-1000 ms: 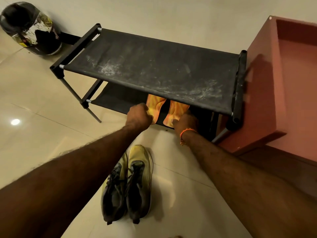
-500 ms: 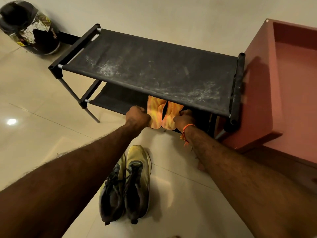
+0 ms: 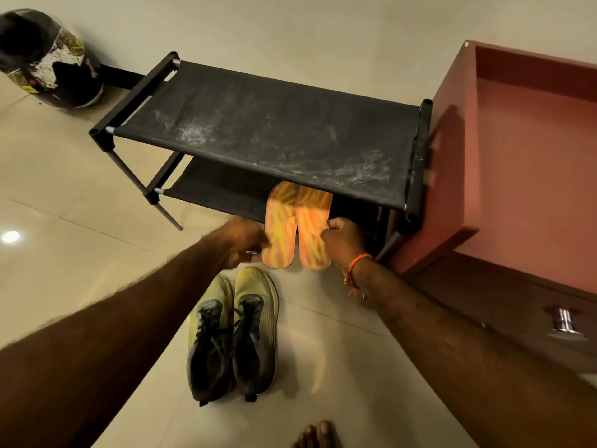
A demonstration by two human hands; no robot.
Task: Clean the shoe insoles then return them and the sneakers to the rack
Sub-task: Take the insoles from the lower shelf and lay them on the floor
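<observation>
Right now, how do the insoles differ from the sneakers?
The insoles are flat, orange and patterned; the sneakers are bulky, yellow and grey, laced. The insoles stick out from the rack's lower shelf, gripped by the left hand and right hand; the sneakers sit untouched on the floor. Both are side-by-side pairs.

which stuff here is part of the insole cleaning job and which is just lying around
Part of the job: two orange insoles, held by the left hand and right hand; sneakers on the floor; black rack.

Lying about: helmet; red cabinet.
</observation>
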